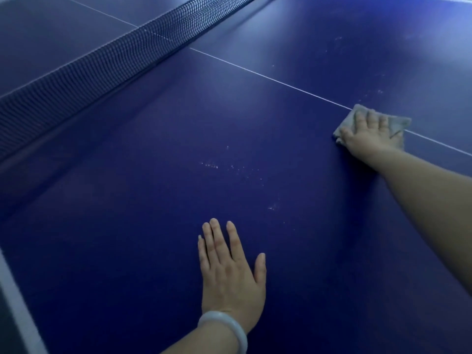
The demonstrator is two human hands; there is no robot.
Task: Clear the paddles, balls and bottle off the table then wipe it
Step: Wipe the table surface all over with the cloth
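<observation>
Right hand (370, 134): fingers flat, pressing grey cloth (398, 122) on centre line (255, 72);
Left hand (229, 274): flat, spread on table (115, 238)

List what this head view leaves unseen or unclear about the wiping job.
- Table: its far half past the net and its right end are cut off by the frame edges.
- Cloth: mostly covered by the right hand, so its full shape is hidden.
- Pale specks: too small to tell dust from scratches.
- Left hand lies flat; anything beneath it is hidden.
</observation>
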